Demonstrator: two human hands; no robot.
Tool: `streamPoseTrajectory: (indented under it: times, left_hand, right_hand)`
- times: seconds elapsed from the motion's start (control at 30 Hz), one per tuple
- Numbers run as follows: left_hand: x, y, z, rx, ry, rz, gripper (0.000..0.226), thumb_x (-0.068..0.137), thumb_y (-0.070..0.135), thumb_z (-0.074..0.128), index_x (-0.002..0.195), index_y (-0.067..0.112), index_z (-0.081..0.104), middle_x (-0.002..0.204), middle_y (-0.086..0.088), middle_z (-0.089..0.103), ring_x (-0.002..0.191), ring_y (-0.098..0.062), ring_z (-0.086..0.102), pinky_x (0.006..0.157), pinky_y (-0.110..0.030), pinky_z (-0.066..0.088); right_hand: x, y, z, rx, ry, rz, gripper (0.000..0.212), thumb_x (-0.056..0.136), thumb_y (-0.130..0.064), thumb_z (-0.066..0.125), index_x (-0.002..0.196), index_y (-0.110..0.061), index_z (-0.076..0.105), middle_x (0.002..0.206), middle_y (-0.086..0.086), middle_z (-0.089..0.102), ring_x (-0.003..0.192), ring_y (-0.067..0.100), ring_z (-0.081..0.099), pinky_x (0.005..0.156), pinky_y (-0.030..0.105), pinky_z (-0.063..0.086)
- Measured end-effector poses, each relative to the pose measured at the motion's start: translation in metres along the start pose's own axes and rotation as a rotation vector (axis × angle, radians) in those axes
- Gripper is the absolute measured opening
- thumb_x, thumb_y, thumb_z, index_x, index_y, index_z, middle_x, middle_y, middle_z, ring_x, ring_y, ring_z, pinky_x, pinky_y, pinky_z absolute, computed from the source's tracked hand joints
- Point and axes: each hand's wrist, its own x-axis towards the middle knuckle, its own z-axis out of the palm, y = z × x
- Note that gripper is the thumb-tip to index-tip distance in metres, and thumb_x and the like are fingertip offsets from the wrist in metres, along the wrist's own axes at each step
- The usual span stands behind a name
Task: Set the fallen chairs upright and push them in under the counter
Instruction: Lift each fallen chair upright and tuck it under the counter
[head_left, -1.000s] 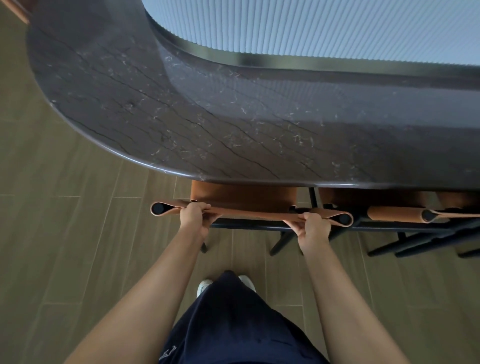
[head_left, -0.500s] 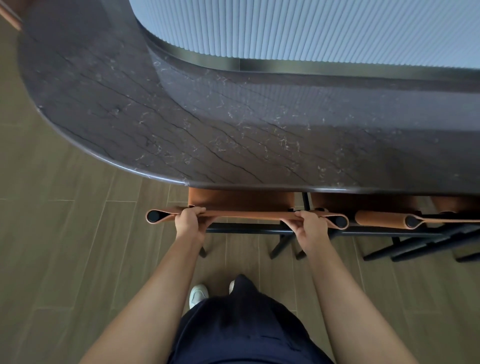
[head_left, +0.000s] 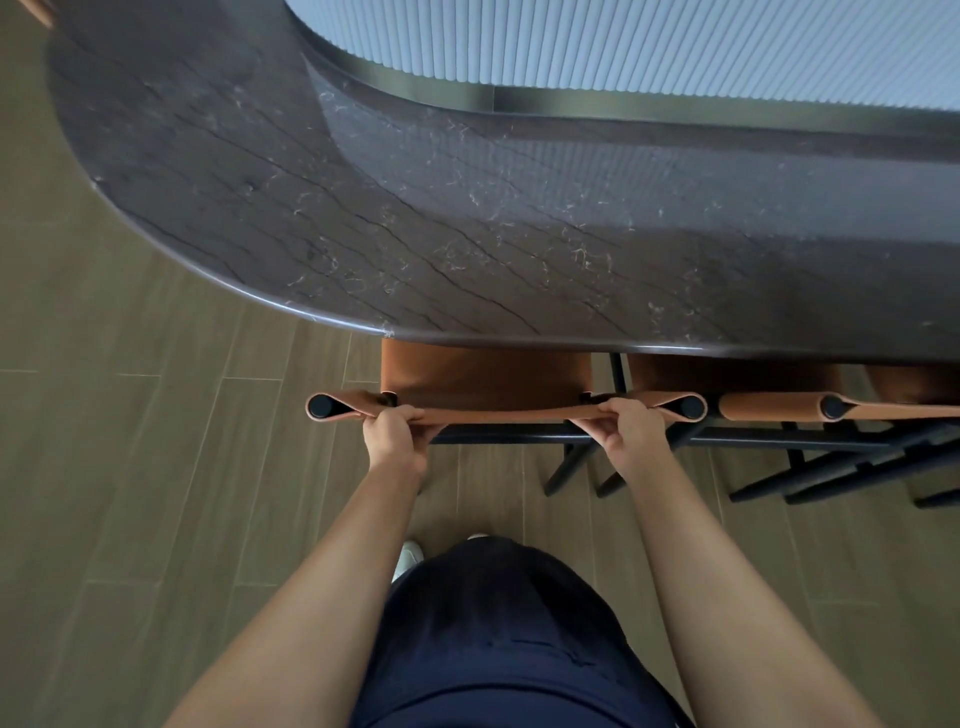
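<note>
The chair (head_left: 483, 376) is standing upright at the near edge of the counter (head_left: 467, 208), with its tan leather seat lying partly beneath the overhanging top. Its backrest band (head_left: 509, 414), a smooth strip of tan leather looped at each end around a round black post, is being gripped by both hands. The left hand (head_left: 392, 434) is being held closed around the band just beside the left loop, and the right hand (head_left: 626, 431) just beside the right loop, with the fingers curled over the leather. Thin black legs and a black crossbar are showing below the band.

A second chair (head_left: 769, 405) of the same leather and black frame is standing just to the right, also tucked under the counter.

The counter is being seen as a dark grey-brown polished stone slab, veined with dark lines and pale flecks, its left end rounded. Beyond it, a pale fluted panel (head_left: 675, 47) is being edged by a dark metal strip (head_left: 571, 104). The floor (head_left: 130, 467) is laid in long wood-grain planks. A dark blue garment (head_left: 509, 634) and a white shoe (head_left: 410, 553) are showing at the near side.
</note>
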Motion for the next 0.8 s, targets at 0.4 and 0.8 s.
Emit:
streamPoseTrajectory:
  times: [0.4, 0.8]
  left_hand:
    - [0.029, 0.033, 0.004, 0.038, -0.010, -0.019, 0.032, 0.083, -0.018, 0.042, 0.107, 0.003, 0.042, 0.081, -0.013, 0.051, 0.074, -0.026, 0.060, 0.058, -0.041, 0.059]
    - [0.041, 0.049, -0.001, 0.084, -0.024, -0.050, 0.020, 0.084, -0.014, 0.047, 0.095, 0.002, 0.046, 0.080, -0.014, 0.056, 0.066, -0.025, 0.065, 0.056, -0.039, 0.059]
  right_hand:
    - [-0.001, 0.011, 0.027, 0.114, 0.031, 0.005, 0.031, 0.090, 0.015, 0.049, 0.113, -0.006, 0.046, 0.110, 0.022, 0.059, 0.089, 0.036, 0.064, 0.051, 0.043, 0.058]
    - [-0.005, 0.018, 0.042, 0.102, 0.036, -0.003, 0.033, 0.092, 0.011, 0.051, 0.121, -0.002, 0.047, 0.119, 0.024, 0.060, 0.097, 0.035, 0.066, 0.061, 0.042, 0.059]
